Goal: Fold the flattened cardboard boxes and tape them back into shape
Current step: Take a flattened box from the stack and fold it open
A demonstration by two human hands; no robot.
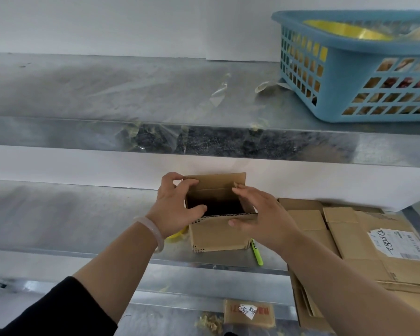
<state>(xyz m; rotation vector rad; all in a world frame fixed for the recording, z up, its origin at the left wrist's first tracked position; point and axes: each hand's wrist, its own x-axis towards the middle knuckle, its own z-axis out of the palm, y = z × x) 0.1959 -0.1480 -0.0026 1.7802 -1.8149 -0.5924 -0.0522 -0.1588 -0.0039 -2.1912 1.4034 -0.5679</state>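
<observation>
Cardboard box (218,235) upright on the metal shelf (83,214), open at the top, set squarely between the two hands; left hand (174,204) grasping the left wall, fingers curled over its rim, thumb down at the near edge; right hand (262,214) unclenched, fingers nearly straight across the right flap, thumb resting against the near wall. Looks light and thin-walled; probably stiff along the creases yet springy at the flaps, so likely to reopen unless held down; corrugated edges rough enough not to slip; easily dented if squeezed mid-panel. Best taken at the corners and along the fold lines, palms flat on the flaps while pressing them inward, one hand kept on top once closed to free the other for tape. Flattened boxes (349,238) stacked just outside the right hand; green pen (257,253) under that wrist; blue basket (349,76) with a yellow tape roll (344,30) well above and beyond the right hand.
</observation>
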